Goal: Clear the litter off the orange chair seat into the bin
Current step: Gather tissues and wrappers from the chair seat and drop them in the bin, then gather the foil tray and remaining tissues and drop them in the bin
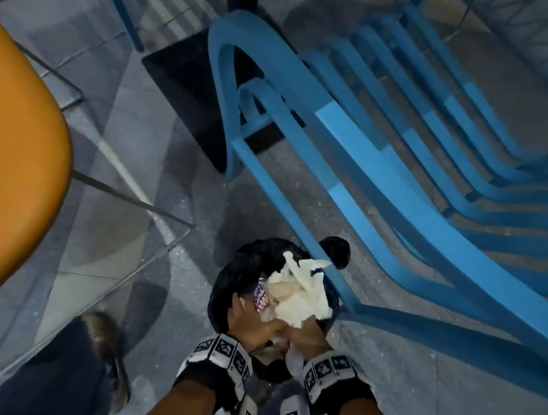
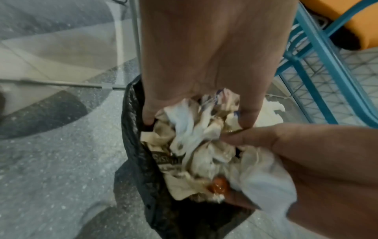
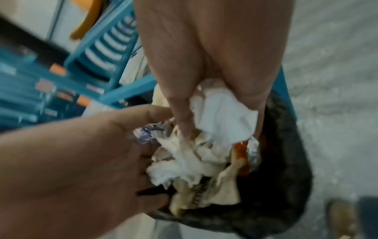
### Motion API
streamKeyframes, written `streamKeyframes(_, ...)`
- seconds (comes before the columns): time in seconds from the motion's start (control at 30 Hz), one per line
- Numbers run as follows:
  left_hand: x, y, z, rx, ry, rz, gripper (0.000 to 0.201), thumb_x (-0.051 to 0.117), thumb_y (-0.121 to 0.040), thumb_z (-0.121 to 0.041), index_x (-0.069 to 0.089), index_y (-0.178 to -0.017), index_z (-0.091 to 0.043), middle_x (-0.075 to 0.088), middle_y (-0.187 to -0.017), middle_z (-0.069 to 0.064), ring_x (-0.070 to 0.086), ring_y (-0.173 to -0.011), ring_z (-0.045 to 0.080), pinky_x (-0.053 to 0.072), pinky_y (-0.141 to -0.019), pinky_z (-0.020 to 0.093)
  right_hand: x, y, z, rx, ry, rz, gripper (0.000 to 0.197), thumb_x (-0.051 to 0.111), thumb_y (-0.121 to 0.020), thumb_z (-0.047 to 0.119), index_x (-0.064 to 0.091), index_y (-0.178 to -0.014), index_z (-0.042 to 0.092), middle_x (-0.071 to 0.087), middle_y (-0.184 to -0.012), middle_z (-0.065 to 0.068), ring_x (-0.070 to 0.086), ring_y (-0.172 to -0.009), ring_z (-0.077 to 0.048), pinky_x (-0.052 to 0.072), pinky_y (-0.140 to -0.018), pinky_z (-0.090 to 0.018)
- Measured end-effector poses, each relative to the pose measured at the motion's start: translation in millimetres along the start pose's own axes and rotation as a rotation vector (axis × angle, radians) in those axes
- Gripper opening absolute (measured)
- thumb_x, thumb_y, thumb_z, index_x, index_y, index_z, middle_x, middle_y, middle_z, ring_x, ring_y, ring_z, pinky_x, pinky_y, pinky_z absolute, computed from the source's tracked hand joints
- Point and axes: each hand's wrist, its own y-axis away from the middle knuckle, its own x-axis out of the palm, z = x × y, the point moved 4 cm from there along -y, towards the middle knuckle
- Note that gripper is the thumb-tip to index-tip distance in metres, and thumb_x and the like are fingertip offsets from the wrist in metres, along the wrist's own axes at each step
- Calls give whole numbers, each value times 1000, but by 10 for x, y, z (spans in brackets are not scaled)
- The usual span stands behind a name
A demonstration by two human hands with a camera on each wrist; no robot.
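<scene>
A crumpled bundle of litter (image 1: 300, 293), made of white tissues, printed wrappers and a bit of foil, is held between both hands right over the black-bagged bin (image 1: 233, 271) on the floor. My left hand (image 1: 248, 321) grips the bundle's left side, fingers curled over it (image 2: 194, 92). My right hand (image 1: 308, 335) pinches the white tissue on the right side (image 3: 216, 103). The litter (image 2: 194, 145) hangs inside the bag's mouth (image 2: 139, 161). The orange chair seat (image 1: 9, 157) is at the far left; the part in view is bare orange.
A stack of blue slatted chairs (image 1: 392, 159) leans close against the bin's right side. The orange chair's thin metal legs (image 1: 161, 214) cross the floor to the left. A black table base (image 1: 190, 93) stands further ahead. My shoe (image 1: 108, 335) is beside the bin.
</scene>
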Motion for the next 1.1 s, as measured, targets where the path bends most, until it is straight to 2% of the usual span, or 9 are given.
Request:
streamKeyframes(0.13, -140, -23, 106, 14, 197, -17, 120, 74, -61, -48, -2, -149, -16, 0, -159, 16, 6, -147, 30, 17, -117, 38, 88, -47, -47, -46, -184, 138, 59, 70, -72, -5, 49, -127, -3, 57, -129, -19, 55, -110, -24, 44, -92, -31)
streamKeyframes(0.33, -186, 74, 27, 211, 299, -19, 98, 69, -67, -36, 16, -148, -21, 19, -156, 8, 26, -142, 26, 25, -117, 43, -95, 265, 141, -275, -392, -443, 73, 53, -74, -19, 26, -140, 0, 40, -140, -19, 41, -129, -32, 34, -106, -35)
streamKeyframes(0.47, -68, 11, 98, 212, 186, 130, 63, 51, -87, -7, 25, -143, -15, 17, -156, 8, 25, -142, 26, 24, -117, 37, 443, 243, 178, -235, 67, 58, 70, 32, -95, 39, 7, -146, -1, 9, -159, -15, 14, -146, -25, 11, -115, -27)
streamKeyframes(0.53, -70, -9, 178, 168, 223, 177, 78, 57, -80, -16, 15, -146, -24, 8, -158, 5, 19, -145, 24, 24, -118, 37, 491, 119, 88, -166, 269, 160, 62, 27, -99, 30, -6, -146, 6, -3, -159, -9, 2, -148, -23, -2, -118, -31)
streamKeyframes(0.7, -374, 258, 187, 189, 490, 130, 70, 62, -67, -22, 32, -126, -47, 39, -144, 6, 39, -134, 27, 32, -114, 46, 146, 228, 427, -344, 233, -2, 57, 48, -90, 1, 29, -142, 14, 29, -152, -15, 28, -141, -26, 20, -118, -34)
streamKeyframes(0.8, -608, 442, 187, 179, 617, 125, 94, 68, -58, -31, 27, -143, -30, 38, -150, 6, 40, -135, 23, 31, -115, 44, -58, 566, 709, -341, 207, -44, 61, 56, -87, 4, 32, -143, 10, 35, -149, -10, 32, -139, -25, 21, -119, -39)
streamKeyframes(0.9, -1005, 881, 69, 167, 637, 153, 76, 68, -69, -20, 37, -138, -33, 40, -147, 1, 43, -127, 14, 40, -107, 32, -147, 909, 1025, -357, 289, -123, 56, 55, -86, 0, 37, -139, 3, 42, -145, -18, 37, -136, -32, 24, -117, -42)
streamKeyframes(0.97, -1269, 1205, -37, 185, 650, 189, 58, 55, -86, -3, 35, -138, -20, 40, -140, 1, 44, -113, 8, 46, -84, 14, -170, 1059, 1146, -344, 270, -148, 58, 60, -81, -6, 41, -135, 0, 44, -142, -23, 39, -134, -36, 26, -114, -42)
streamKeyframes(1.1, -2015, 1576, 231, 226, 742, 101, 29, 43, -92, 4, 52, -111, -17, 66, -91, -9, 57, -58, -7, 37, -48, 9, 163, 1326, 1680, -475, 298, -218, 85, 66, -70, -8, 46, -111, 64, 55, -122, -15, 53, -113, -36, 41, -92, -13)
